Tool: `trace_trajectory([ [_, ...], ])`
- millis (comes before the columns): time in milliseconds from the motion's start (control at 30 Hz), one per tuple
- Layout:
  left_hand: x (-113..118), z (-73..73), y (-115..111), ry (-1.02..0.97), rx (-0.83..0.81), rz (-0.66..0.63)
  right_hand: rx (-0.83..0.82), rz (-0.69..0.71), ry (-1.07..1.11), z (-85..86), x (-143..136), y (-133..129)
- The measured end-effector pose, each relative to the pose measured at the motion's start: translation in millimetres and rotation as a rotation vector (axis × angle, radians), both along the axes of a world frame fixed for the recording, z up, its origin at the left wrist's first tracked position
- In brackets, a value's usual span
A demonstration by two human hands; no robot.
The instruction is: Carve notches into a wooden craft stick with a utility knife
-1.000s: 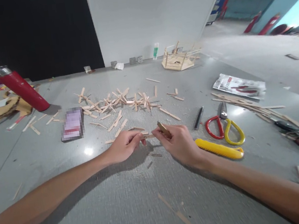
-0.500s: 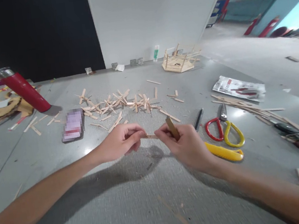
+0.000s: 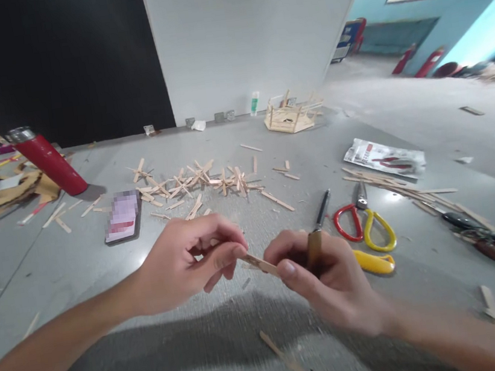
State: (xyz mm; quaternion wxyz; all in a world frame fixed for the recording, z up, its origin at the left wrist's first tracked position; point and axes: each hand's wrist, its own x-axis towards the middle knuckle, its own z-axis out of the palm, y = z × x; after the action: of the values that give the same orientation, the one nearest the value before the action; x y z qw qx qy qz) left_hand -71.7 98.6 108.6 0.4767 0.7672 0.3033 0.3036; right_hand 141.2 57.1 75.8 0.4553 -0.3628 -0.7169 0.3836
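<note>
Between my two hands is a short flat wooden craft stick (image 3: 260, 263), slanting down to the right. My left hand (image 3: 189, 263) is closed, pinching its left end between thumb and fingertips. With thumb and forefinger my right hand (image 3: 333, 280) grips the other end. A brown, flat-ended tool (image 3: 314, 248) also sticks up out of my right hand; its lower part is hidden in the palm, and I cannot make out its kind. Beyond the hands lies a row of loose craft stick pieces (image 3: 196, 180), many of them crossed.
Right of my hands lie a black pen (image 3: 323, 209), scissors with red and yellow handles (image 3: 380, 230), a yellow-handled tool (image 3: 376, 262), sticks, pliers (image 3: 486, 233) and a packet (image 3: 383, 158). Behind stand a wooden frame model (image 3: 289, 120) and a glue stick (image 3: 254, 103). Left are a phone (image 3: 122, 216) and red flask (image 3: 50, 163).
Both hands have come closer to me, and the craft stick now slopes and shows more of its length. My right hand has turned, with the brown tool still in it. The view has shifted slightly.
</note>
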Motion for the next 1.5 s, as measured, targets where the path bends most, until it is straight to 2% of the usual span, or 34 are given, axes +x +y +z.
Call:
trace_trajectory([
  [233, -3.5, -4.3, 0.2, 0.054, 0.184, -0.038, -0.298, 0.127, 0.185, 0.6, -1.5, 1.3],
  [367, -3.6, -6.5, 2.9, 0.025, 0.206, -0.054, -0.287, 0.102, 0.180, 2.5, -2.6, 0.8],
  [633, -0.4, -4.0, 4.3, -0.046, 0.000, -0.109, -0.225, 0.049, 0.172, 3.5, -4.5, 0.3],
  [767, 0.2, -0.1, 5.1, -0.055, -0.201, -0.128, -0.230, 0.061, 0.147, 3.7, -5.6, -0.8],
  [867, -2.1, -0.5, 16.9, 0.004, -0.350, -0.233, -0.213, 0.058, 0.050, -3.3, -1.5, 3.8],
  [933, -5.3, -7.1, 31.5, 0.107, -0.409, -0.338, -0.161, 0.052, -0.067, -13.5, 3.1, 12.4],
  [1033, -10.4, -28.9, 56.7, 0.258, -0.435, -0.399, -0.091, 0.054, -0.374, -34.5, 8.6, 31.1],
  [1100, -12.1, -47.6, 69.8, 0.343, -0.508, -0.457, -0.019, 0.116, -0.540, -48.2, 9.6, 41.9],
  [1233, -10.2, -78.0, 79.3, 0.373, -0.566, -0.519, -0.039, 0.244, -0.664, -62.5, 7.1, 46.7],
  [1333, -7.2, -87.5, 77.8, 0.349, -0.622, -0.553, -0.049, 0.254, -0.726, -62.6, 4.1, 40.3],
  [1500, -5.2, -89.5, 75.8, 0.369, -0.623, -0.541, 0.005, 0.335, -0.706, -61.8, -1.2, 32.8],
])
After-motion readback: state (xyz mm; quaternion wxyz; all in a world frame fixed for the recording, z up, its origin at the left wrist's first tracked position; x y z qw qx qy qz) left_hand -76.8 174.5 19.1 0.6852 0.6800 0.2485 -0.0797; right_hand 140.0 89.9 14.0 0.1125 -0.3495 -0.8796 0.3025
